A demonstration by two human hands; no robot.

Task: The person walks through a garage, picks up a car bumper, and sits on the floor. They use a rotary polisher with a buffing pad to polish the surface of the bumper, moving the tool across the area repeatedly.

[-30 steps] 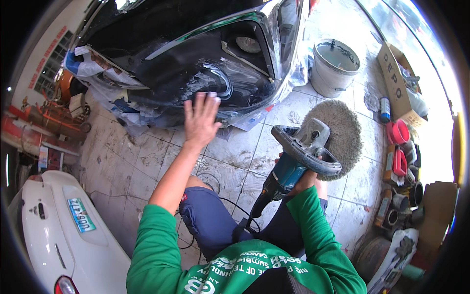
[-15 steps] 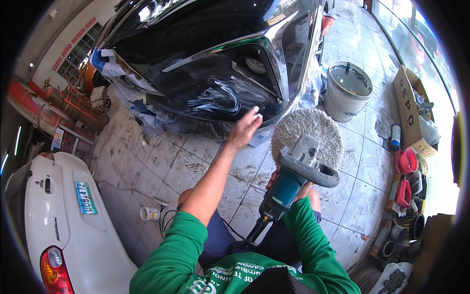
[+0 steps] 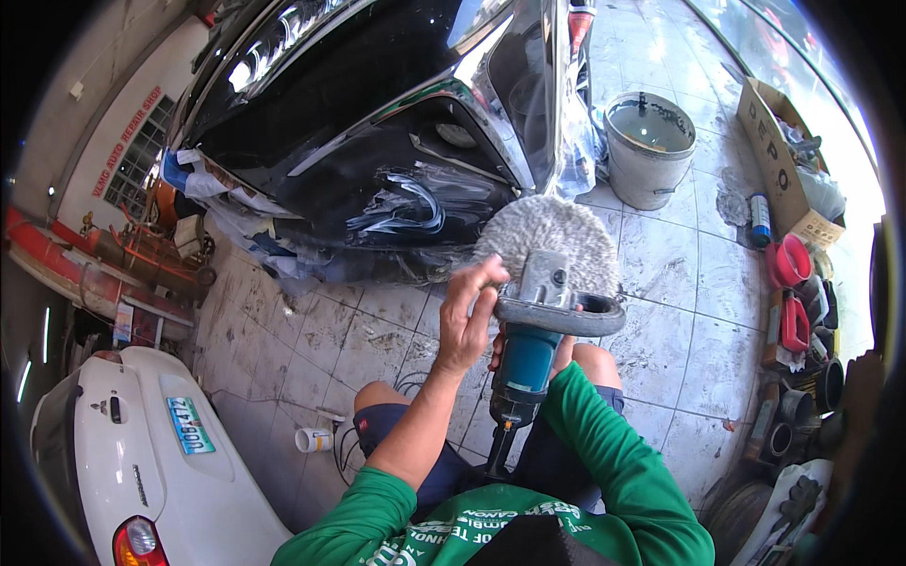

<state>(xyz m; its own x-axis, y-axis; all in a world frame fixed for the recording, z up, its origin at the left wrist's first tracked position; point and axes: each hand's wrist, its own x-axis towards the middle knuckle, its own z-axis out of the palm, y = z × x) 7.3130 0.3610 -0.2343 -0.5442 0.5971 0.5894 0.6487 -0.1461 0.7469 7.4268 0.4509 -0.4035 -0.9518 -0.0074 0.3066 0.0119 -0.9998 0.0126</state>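
A blue-green power polisher [image 3: 527, 363] with a black loop handle stands upright over my lap, its round fluffy pad [image 3: 566, 231] uppermost. My right hand [image 3: 563, 357] is wrapped round the tool's body from below, so most of its fingers are hidden. Beside the pad's left edge and the loop handle is my left hand [image 3: 464, 316], fingers apart and holding nothing; its fingertips are slightly blurred. Ahead, a black car bumper [image 3: 330, 241] carries streaks of white paste [image 3: 415, 208]. Plastic masking [image 3: 231, 208] hangs along the bumper's lower edge.
A grey bucket [image 3: 651, 156] stands right of the bumper. An open cardboard box [image 3: 769, 141], a spray can [image 3: 760, 219] and red containers [image 3: 791, 259] line the right side. A white car [image 3: 132, 415] is at the left, near a white cup [image 3: 311, 440] and a cord on the tiles.
My left hand has moved from near the bumper to beside the polisher's loop handle. The polisher stands more upright, still in my right hand. The whole view has shifted slightly.
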